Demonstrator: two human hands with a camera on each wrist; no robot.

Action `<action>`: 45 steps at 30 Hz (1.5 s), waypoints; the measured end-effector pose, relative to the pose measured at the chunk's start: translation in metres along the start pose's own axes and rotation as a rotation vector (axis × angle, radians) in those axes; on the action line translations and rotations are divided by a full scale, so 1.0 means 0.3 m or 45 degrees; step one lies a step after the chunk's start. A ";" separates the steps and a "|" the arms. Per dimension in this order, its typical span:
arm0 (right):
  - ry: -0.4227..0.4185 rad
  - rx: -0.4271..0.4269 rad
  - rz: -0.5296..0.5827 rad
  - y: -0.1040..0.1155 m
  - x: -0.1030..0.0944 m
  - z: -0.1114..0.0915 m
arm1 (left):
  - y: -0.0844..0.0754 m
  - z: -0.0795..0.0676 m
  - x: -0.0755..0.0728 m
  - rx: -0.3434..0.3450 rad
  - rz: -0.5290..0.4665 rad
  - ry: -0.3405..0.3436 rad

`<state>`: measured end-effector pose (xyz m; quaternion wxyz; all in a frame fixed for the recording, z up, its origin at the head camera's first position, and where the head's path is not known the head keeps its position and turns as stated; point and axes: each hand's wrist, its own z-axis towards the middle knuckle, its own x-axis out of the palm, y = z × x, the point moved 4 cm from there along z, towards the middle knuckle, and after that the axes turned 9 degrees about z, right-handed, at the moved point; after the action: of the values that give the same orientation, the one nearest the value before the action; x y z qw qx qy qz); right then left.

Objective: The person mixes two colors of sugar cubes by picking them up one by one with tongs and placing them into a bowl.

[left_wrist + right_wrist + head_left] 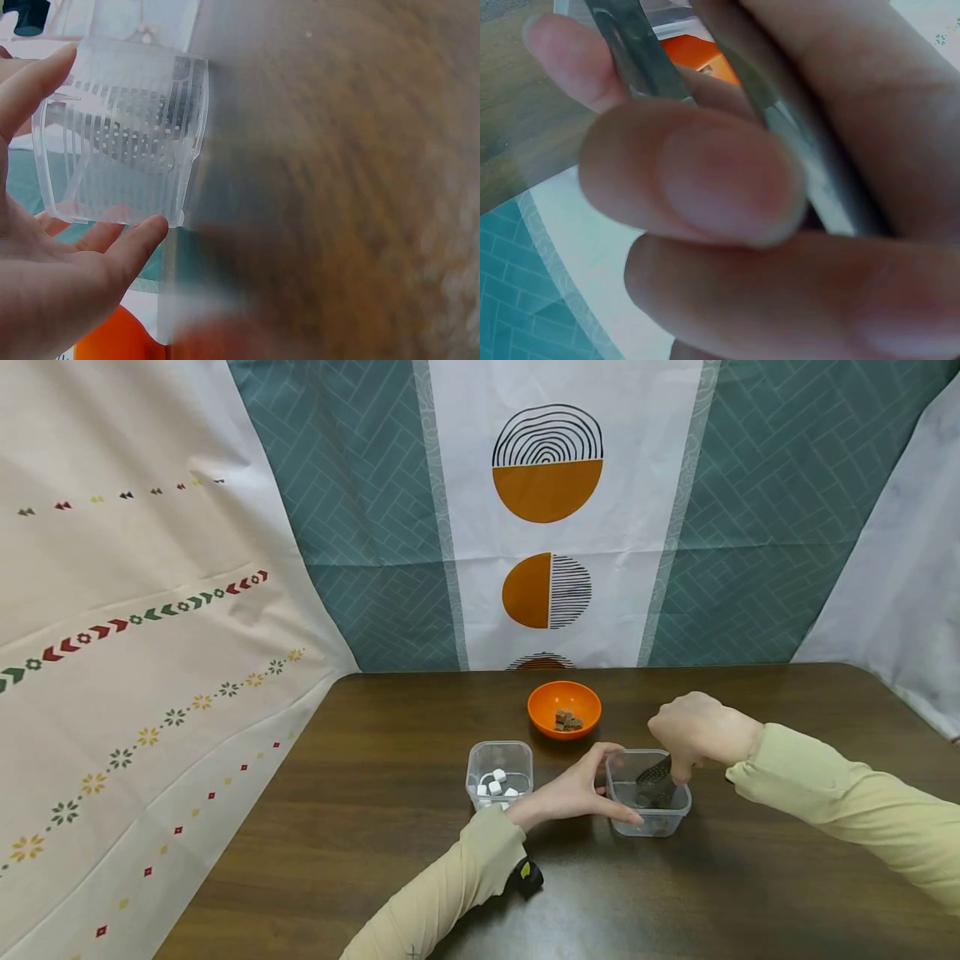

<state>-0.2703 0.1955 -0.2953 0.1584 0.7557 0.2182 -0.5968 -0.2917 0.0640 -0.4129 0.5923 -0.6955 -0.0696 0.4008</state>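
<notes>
Tongs (655, 774) sit heads-down in the right tub (662, 827), right of mid-table, well in from the table's (337, 827) back edge. Left hand (572, 792) is clamped on that tub's left side, thumb at the near rim, fingers on the far side; right hand (701, 728) is clamped round the tong arms, above the tub's back right corner. Possible trouble, left to right: left sleeve (450, 889) crosses close by the left tub (517, 758), so a swing of that arm could knock it and spill the white cubes (495, 787); can't tell if they touch. Slack left grip could let the right tub slide or tip if the tongs push its wall. Tong heads, spread too wide, might catch the rim. Around, left to right: cream cloth (150, 610) along the table's left edge; left tub mid-table, near part hidden by the wrist; orange bowl (542, 712) with brown cubes (567, 722) toward the back edge, patterned curtain (360, 527) behind. Left hand blocks the straight path between tubs. White cloth (885, 585) hangs by the back right corner. Tub contents under the tong heads: too dark to tell.
</notes>
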 end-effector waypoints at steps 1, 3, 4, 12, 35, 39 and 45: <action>0.003 0.001 -0.005 0.001 0.000 0.001 | 0.000 0.000 0.000 0.000 0.000 0.000; 0.000 -0.001 -0.023 0.002 0.000 0.002 | 0.001 0.001 0.000 -0.001 0.000 -0.001; -0.002 -0.004 -0.032 0.003 0.000 0.004 | 0.001 0.001 0.000 0.000 0.001 -0.002; -0.020 -0.001 -0.070 0.004 -0.002 0.004 | 0.003 0.003 0.001 0.011 0.009 -0.004; 0.180 0.031 0.234 -0.034 0.006 -0.006 | -0.002 -0.003 0.001 0.017 -0.001 -0.007; 0.154 0.003 0.223 -0.043 0.002 -0.006 | -0.001 -0.001 0.000 0.020 0.006 -0.009; 0.125 -0.042 0.241 -0.067 -0.004 -0.004 | 0.002 0.000 0.001 0.016 0.000 0.001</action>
<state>-0.2799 0.2133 -0.2935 0.2156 0.7986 0.1632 -0.5377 -0.2917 0.0640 -0.4135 0.5969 -0.6918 -0.0668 0.4008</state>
